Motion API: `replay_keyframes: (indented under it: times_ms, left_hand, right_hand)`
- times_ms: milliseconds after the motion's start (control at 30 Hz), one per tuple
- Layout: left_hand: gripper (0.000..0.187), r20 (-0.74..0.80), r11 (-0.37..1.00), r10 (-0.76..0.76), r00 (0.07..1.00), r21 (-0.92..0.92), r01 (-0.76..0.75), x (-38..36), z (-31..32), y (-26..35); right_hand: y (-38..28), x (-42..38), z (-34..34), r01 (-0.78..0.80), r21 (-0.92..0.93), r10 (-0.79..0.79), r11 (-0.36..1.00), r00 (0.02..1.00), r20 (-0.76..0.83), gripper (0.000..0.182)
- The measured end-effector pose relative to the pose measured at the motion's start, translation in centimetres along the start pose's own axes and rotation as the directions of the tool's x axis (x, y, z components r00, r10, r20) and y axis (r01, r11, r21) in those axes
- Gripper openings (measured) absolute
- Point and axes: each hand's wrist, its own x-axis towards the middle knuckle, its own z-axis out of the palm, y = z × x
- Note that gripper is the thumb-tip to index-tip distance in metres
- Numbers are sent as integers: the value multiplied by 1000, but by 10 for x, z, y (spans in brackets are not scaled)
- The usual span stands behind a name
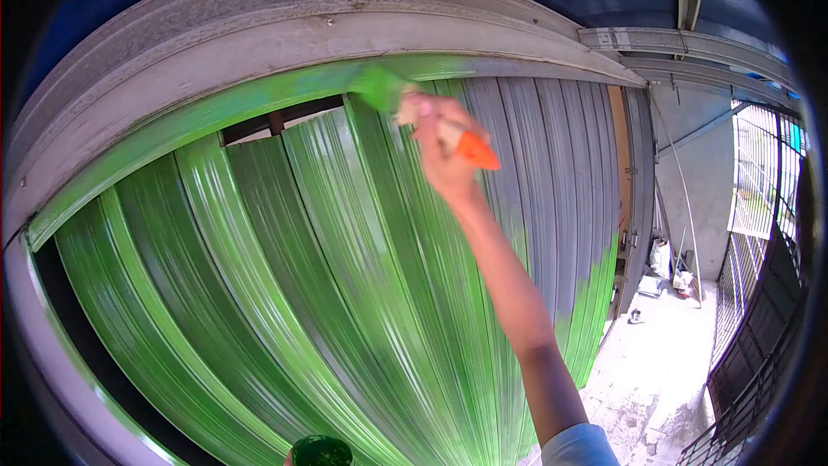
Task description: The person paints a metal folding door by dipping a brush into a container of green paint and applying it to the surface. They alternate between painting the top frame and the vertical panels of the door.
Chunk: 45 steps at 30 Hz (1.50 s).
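The right hand [442, 154] grips a paintbrush [405, 103] overhead, bristles against the door frame [259, 52] above the shutter [345, 293], while the left hand, barely visible, probably holds the paint can [321, 451].

No lettering, label, brand mark, number or sign can be read anywhere in this head-camera view. The corrugated metal shutter [345, 276], partly painted green, carries no writing, and neither does the grey lintel [259, 43] above it. Small items on the distant pavement [655, 362] are perhaps labelled, but too blurred to tell.
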Motion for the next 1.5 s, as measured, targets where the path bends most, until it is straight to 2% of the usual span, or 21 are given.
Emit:
replay_keyframes:
  times_ms: [67, 133, 233, 333, 433, 500, 567, 600, 700, 767, 833, 900, 1000, 1100, 1167, 1200, 1267, 1333, 1400, 1467, 1500]
  left_hand:
    - [85, -5, 1000, 15, 1000, -5, -15, 1, 0, 1]
    - [85, 1, 999, 28, 1000, 23, -28, 1, -1, 6]
    - [85, -25, 999, 5, 1000, 39, -4, -1, -3, 4]
    - [85, -32, 999, -33, 999, 39, 34, -3, -6, 3]
    - [85, -12, 998, -56, 998, 23, 56, -1, -4, 8]
    - [84, 1, 996, -61, 998, -67, 61, -1, -2, 10]
    - [84, -4, 993, -35, 999, -109, 35, 0, 1, 15]
    - [84, -15, 995, -8, 1000, -103, 7, 1, 1, 19]
    - [82, -25, 997, 27, 999, -75, -28, 3, -2, 21]
    - [81, -18, 998, 23, 1000, -63, -24, 2, -5, 20]
    - [80, 0, 998, 7, 1000, -64, -7, 1, -9, 19]
    - [78, 0, 992, -11, 1000, -123, 11, 0, -11, 18]
    - [77, -7, 989, -13, 1000, -149, 11, -1, -17, 19]
    - [77, -27, 992, 19, 999, -125, -22, -1, -20, 13]
    - [77, -13, 997, 53, 998, -52, -54, -2, -23, 7]
    - [79, -15, 996, 32, 999, -86, -33, -3, -22, 9]
    - [80, -15, 995, 20, 1000, -95, -21, -5, -22, 13]
    - [80, -17, 991, 4, 1000, -131, -6, -6, -21, 17]
    - [80, -19, 980, -22, 1000, -197, 18, -5, -18, 20]
    - [80, -31, 989, -1, 1000, -145, -4, -5, -16, 20]
    - [80, -35, 993, 9, 999, -118, -13, -5, -16, 19]
  right_hand:
    - [32, 1, -32, -10, -83, 2, 997, 996, -90, 8]
    - [40, 6, -59, -218, -167, 176, 962, 956, -235, 11]
    - [56, 12, -87, -226, -508, 54, 831, 942, -330, 12]
    - [58, 14, -81, -69, -592, -97, 803, 965, -243, 12]
    - [29, 5, -31, 219, -482, -260, 848, 965, -18, 9]
    - [-19, -5, 20, 169, -247, -166, 954, 986, 33, 9]
    - [-47, -20, 66, 217, -155, -191, 964, 967, 170, 14]
    - [-73, -9, 84, 366, 45, -367, 930, 911, 187, 16]
    - [-97, 3, 112, 238, -14, -227, 971, 940, 257, 12]
    - [-71, 11, 111, 167, 145, -187, 975, 973, 136, 7]
    - [-42, 18, 78, -114, 116, 88, 987, 975, 206, 7]
    - [-25, 27, 38, -193, -71, 202, 979, 964, 170, 12]
    - [-9, 46, -15, -52, -322, 63, 945, 998, 23, 14]
    - [-25, 66, -20, -107, -587, 110, 802, 993, -31, 12]
    - [-29, 62, 10, 49, -677, 46, 734, 992, 122, 9]
    - [-35, 58, 30, 131, -713, 21, 688, 980, 200, 9]
    - [-57, 46, 78, 265, -580, -136, 770, 957, 256, 12]
    - [-89, 40, 120, 252, -407, -157, 878, 955, 252, 19]
    - [-112, 37, 152, 293, -112, -270, 949, 945, 187, 18]
    - [-134, 29, 180, 351, -93, -330, 932, 925, 187, 21]
    - [-133, 30, 182, 316, -40, -304, 948, 935, 180, 22]
